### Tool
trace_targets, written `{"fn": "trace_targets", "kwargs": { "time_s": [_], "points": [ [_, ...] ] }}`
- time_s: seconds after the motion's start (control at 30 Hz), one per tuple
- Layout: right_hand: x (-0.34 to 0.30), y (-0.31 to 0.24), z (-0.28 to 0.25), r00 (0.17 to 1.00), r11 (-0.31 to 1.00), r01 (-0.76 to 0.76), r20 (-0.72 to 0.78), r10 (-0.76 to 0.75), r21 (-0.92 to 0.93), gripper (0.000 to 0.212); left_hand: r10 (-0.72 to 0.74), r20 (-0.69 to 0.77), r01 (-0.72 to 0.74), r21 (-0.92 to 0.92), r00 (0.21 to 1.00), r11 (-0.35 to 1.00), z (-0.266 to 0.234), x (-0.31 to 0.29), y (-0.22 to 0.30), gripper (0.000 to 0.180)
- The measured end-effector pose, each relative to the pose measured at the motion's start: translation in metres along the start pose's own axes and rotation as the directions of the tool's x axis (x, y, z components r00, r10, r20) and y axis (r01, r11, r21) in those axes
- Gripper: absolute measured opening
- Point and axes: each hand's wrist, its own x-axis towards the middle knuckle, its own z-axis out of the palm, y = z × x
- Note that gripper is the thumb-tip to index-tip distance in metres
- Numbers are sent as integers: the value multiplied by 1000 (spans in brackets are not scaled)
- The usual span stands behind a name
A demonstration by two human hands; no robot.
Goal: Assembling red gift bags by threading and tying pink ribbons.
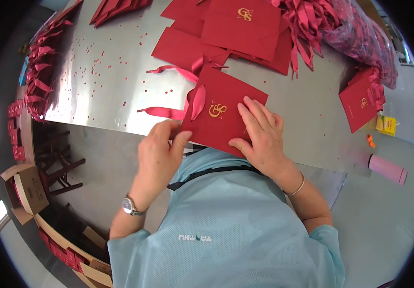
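Note:
A flat red paper gift bag (219, 91) with gold lettering lies at the table's near edge, turned sideways. Pink ribbon handles (166, 113) trail from its left side. My left hand (161, 146) is at the bag's lower left corner, thumb by the front edge and fingers curled at the side, partly hidden. Across the right part of the bag rests my right hand (262, 132), palm down, fingers stretched out flat on the paper. Just beyond it is a loose pile of similar red bags (240, 31).
The metal table (115, 91) is scattered with small red paper dots. Bunched pink ribbons (308, 19) lie at the far right beside a plastic-wrapped bundle (365, 43). Ribboned bags (41, 72) line the left edge. A pink bottle (388, 169) is at right; cartons (29, 189) stand lower left.

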Motion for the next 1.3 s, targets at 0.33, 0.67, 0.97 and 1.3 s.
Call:
{"fn": "trace_targets", "kwargs": {
  "time_s": [0.33, 0.67, 0.97, 1.3],
  "points": [
    [7, 22, -38, 905, 951, -24, -397, 151, 309, 77, 65, -196, -168, -574, 978, 801, 4, -11, 23, 25],
    [-42, 137, -126, 390, 519, 141, -529, 754, 843, 28, 260, -46, -219, -690, 964, 690, 39, 25, 73, 42],
    [-77, 257, -126, 134, 443, -785, -580, 804, 433, 39, 144, 5, -109, -631, 990, 768, 46, 26, 63, 23],
    [-45, 283, -130, -42, 731, -164, -745, 665, 662, 62, 112, -5, -88, -657, 994, 749, 45, 19, 39, 20]
  ]
}}
